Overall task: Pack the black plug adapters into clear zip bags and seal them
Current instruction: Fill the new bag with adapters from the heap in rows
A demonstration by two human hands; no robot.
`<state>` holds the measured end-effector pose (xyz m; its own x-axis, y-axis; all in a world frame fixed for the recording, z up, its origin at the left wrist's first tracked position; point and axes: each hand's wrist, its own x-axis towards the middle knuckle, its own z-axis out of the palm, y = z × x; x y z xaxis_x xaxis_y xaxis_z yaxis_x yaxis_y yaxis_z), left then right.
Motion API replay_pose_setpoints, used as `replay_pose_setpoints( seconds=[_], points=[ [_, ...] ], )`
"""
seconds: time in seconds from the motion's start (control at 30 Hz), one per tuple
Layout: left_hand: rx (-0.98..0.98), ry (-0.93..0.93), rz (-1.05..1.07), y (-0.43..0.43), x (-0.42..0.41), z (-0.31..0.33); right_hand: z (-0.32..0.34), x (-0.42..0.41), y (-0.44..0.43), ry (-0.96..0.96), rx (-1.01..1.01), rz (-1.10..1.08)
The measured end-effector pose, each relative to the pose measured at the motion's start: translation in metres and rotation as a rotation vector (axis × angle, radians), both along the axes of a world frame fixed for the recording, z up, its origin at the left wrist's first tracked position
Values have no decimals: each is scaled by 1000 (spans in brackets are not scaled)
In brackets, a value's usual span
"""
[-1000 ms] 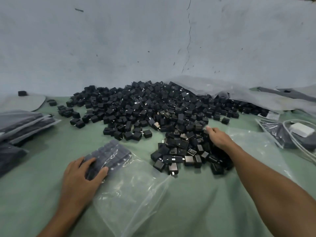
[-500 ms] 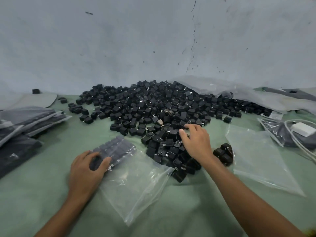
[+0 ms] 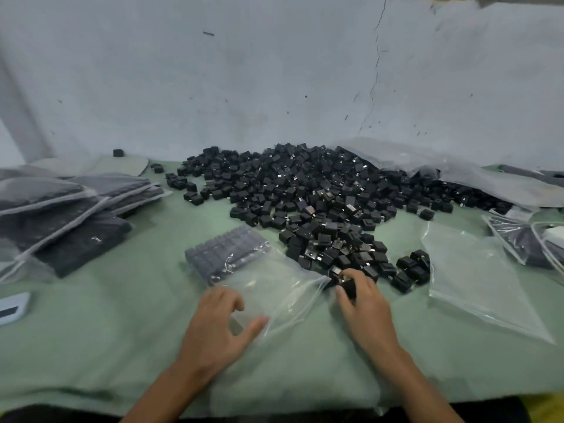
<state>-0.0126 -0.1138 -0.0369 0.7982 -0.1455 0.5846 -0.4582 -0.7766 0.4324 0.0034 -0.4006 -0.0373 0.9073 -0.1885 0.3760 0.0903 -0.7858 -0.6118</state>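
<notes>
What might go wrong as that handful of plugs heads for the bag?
The right hand grips several adapters at once; one might slip out. The zip bag lies limp under the left hand, so its mouth may not stay open. New adapters could also jumble the neat rows already inside.

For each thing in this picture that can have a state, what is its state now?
Zip bag under the hands: unsealed, partly filled with rows of adapters.
Spare zip bag: empty, lying flat.
Packed bags: filled, stacked.
Loose adapters: unpacked, in a heap.
Left hand: fingers spread on the bag.
Right hand: grips adapters at the bag's mouth.
</notes>
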Motion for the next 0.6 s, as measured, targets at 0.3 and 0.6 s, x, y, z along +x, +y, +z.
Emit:
replay_pose_setpoints(
  seconds=[0.3, 0.6],
  points=[
    [282, -214, -26, -17, -11, 0, 8, -46, 64, 60, 358, 233],
    [247, -264, 22, -16, -18, 8, 25, 21, 128, 360, 519, 408]
  ],
)
